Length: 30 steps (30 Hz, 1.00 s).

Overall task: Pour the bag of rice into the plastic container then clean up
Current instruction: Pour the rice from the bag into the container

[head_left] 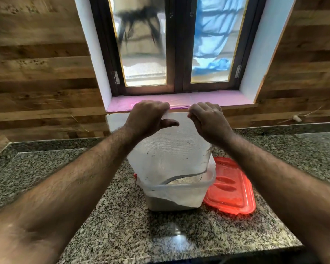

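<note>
A white woven rice bag [171, 149] hangs upside down, its open mouth inside a clear plastic container [179, 195] on the granite counter. My left hand [147, 119] grips the bag's upper left corner and my right hand [208, 121] grips its upper right corner, both held up in front of the window sill. The bag looks limp and nearly flat. Rice shows as a greyish layer low in the container [160, 203]. A red lid [231, 185] lies flat on the counter, touching the container's right side.
The speckled granite counter [122, 225] runs left and right, with its front edge near the bottom of the view. Behind it are a wood-panelled wall [36, 73] and a window with a pink-covered sill [179, 101].
</note>
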{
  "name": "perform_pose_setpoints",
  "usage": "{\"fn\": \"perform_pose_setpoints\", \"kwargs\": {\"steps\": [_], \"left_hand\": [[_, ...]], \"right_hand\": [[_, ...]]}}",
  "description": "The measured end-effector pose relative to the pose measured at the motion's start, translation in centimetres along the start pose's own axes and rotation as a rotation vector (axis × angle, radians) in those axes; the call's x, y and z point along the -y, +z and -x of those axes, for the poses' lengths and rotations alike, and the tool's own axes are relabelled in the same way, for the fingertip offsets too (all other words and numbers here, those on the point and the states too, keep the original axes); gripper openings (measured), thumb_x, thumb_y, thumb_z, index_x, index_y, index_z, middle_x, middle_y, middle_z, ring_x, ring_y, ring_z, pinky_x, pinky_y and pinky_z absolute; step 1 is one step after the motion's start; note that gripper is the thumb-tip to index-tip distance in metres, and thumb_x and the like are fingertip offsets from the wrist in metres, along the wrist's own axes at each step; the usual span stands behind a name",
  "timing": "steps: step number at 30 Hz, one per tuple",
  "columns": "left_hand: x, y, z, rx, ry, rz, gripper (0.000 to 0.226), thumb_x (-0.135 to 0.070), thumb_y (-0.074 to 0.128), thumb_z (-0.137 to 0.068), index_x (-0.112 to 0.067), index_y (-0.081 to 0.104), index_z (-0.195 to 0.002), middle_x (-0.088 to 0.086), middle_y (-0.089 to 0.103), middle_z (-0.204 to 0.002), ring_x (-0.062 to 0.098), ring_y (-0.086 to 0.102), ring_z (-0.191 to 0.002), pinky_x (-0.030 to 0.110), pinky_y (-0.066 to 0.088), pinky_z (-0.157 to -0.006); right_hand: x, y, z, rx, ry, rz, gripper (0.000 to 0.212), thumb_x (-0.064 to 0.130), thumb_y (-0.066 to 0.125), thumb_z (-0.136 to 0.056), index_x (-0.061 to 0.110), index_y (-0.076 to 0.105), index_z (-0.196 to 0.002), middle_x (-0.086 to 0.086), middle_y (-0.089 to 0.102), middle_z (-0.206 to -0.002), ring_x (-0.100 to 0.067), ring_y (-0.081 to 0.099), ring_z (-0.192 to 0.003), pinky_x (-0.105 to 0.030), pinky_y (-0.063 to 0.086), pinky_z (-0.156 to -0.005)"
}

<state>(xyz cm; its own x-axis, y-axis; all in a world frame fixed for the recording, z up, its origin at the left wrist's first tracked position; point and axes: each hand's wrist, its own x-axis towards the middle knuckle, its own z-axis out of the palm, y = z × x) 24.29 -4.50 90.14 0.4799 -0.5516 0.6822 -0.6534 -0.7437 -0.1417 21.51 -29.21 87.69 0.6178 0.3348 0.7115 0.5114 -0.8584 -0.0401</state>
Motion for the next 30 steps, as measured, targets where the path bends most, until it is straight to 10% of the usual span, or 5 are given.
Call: {"fn": "perform_pose_setpoints", "kwargs": {"steps": [5, 8, 14, 18, 30], "left_hand": [[-2.9, -1.5, 2.5, -0.174, -0.247, 0.134, 0.108, -0.068, 0.064, -0.097, 0.003, 0.025, -0.167, 0.022, 0.016, -0.176, 0.039, 0.019, -0.164, 0.059, 0.022, -0.131], [-5.0, -0.4, 5.6, 0.219, -0.335, 0.124, 0.11, -0.086, 0.045, -0.095, -0.013, 0.014, -0.172, 0.01, 0.012, -0.18, 0.027, 0.009, -0.167, 0.057, 0.017, -0.133], [-2.3, -2.4, 5.1, -0.114, -0.365, 0.124, 0.117, -0.078, 0.055, -0.094, -0.006, 0.005, -0.172, 0.012, -0.008, -0.179, 0.031, -0.004, -0.167, 0.053, 0.003, -0.135], [-0.7, -2.8, 5.3, 0.336, -0.352, 0.125, 0.116, -0.099, 0.021, -0.086, -0.017, 0.035, -0.167, 0.01, 0.04, -0.171, 0.03, 0.035, -0.159, 0.055, 0.021, -0.132], [0.7, -2.0, 7.5, 0.108, -0.415, 0.136, 0.091, -0.077, 0.054, -0.097, -0.017, 0.039, -0.163, 0.01, 0.038, -0.171, 0.029, 0.041, -0.153, 0.043, 0.037, -0.117]], "right_hand": [[-0.5, 0.1, 0.3, -0.09, 0.017, 0.039, 0.018, 0.027, 0.055, -0.108, 0.014, 0.067, -0.104, -0.005, 0.067, -0.092, -0.023, 0.056, -0.083, -0.032, 0.031, -0.081], [-0.4, 0.4, 0.3, -0.111, -0.053, 0.096, 0.017, 0.026, 0.058, -0.107, 0.014, 0.068, -0.101, -0.004, 0.066, -0.09, -0.023, 0.055, -0.082, -0.031, 0.028, -0.081], [-0.4, 1.1, 0.8, -0.187, -0.149, 0.151, 0.013, 0.023, 0.064, -0.105, 0.013, 0.07, -0.1, -0.006, 0.068, -0.09, -0.025, 0.06, -0.081, -0.038, 0.039, -0.081], [-0.4, 1.1, 0.6, -0.217, -0.2, 0.18, 0.014, 0.022, 0.063, -0.105, 0.012, 0.072, -0.101, -0.007, 0.07, -0.092, -0.027, 0.062, -0.082, -0.042, 0.043, -0.08], [0.0, 0.7, 0.1, -0.282, -0.164, 0.169, 0.017, 0.025, 0.062, -0.106, 0.012, 0.072, -0.101, -0.009, 0.07, -0.09, -0.028, 0.062, -0.08, -0.039, 0.04, -0.076]]}}
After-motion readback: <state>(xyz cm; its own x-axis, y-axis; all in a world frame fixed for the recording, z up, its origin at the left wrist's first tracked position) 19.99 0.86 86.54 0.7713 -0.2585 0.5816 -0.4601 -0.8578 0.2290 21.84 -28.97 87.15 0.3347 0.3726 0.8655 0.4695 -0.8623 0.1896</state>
